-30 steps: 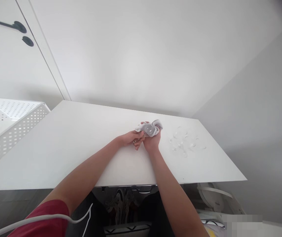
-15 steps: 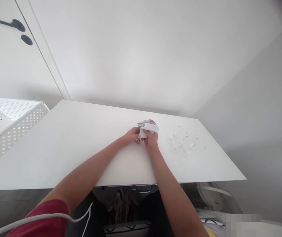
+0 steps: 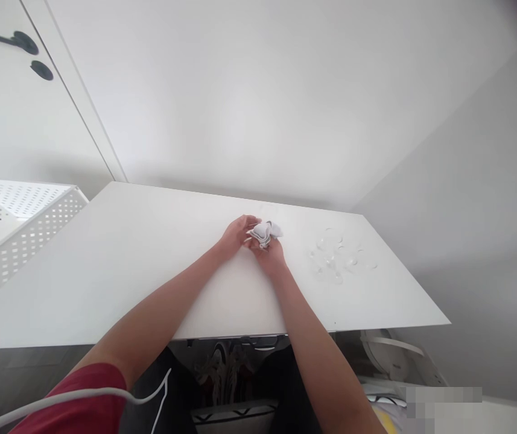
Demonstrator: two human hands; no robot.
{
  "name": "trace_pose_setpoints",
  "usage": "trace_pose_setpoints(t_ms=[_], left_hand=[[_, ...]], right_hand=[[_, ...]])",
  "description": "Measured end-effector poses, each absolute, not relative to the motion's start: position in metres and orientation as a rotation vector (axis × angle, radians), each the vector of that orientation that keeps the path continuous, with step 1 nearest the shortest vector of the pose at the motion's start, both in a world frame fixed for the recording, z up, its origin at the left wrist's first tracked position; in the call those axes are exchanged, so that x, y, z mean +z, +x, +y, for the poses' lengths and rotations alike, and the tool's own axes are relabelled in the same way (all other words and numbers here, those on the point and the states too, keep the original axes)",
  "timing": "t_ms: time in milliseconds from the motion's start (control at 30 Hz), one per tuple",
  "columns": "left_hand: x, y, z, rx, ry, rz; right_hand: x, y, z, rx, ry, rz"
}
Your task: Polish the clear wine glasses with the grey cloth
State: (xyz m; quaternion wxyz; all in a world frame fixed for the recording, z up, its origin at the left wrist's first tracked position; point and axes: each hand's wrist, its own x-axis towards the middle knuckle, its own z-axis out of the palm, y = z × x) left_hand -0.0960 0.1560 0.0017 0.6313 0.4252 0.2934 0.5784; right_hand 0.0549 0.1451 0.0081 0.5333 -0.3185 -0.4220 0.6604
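Note:
Both my hands meet over the middle of the white table (image 3: 126,265). My right hand (image 3: 271,256) is closed round a crumpled white cloth (image 3: 265,231), which bunches up above its fingers. My left hand (image 3: 236,232) pinches the left side of the same cloth with curled fingers. A small clear object seems wrapped in the cloth, but I cannot make it out. To the right of my hands lies a cluster of several small clear glass pieces (image 3: 339,256) on the tabletop.
A white perforated basket (image 3: 9,229) stands at the left beside the table. A white door with a dark handle (image 3: 18,41) is at the upper left. White walls close the back and right. Shoes and a white stool (image 3: 394,355) sit under the table's front edge.
My hands have drawn closer together and shifted slightly left and back. The cloth, spread round a clear object a second ago, is now bunched tighter between both hands.

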Motion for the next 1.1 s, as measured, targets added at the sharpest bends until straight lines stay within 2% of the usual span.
trace_pose_setpoints(t_ms=[133, 300, 500, 733, 933, 1100], left_hand=[[0.007, -0.099, 0.153, 1.220, 0.905, 0.480], [0.005, -0.098, 0.156, 1.446, 0.939, 0.538], [0.006, -0.101, 0.157, 1.340, 0.859, 0.427], [0.005, -0.109, 0.166, 1.697, 0.710, 0.442], [0.009, -0.104, 0.159, 1.568, 0.912, 0.358], [0.015, -0.105, 0.152, 1.405, 1.065, 0.351]], right_hand=[[0.006, 0.049, 0.138, 1.675, -0.804, -1.142], [-0.002, 0.042, 0.131, 1.458, -0.889, -1.121], [-0.007, 0.039, 0.136, 1.424, -0.888, -1.027], [0.001, 0.049, 0.143, 1.166, -0.867, -0.797], [0.012, 0.048, 0.136, 1.646, -0.557, -0.672], [0.012, 0.048, 0.144, 1.668, -0.735, -0.642]])
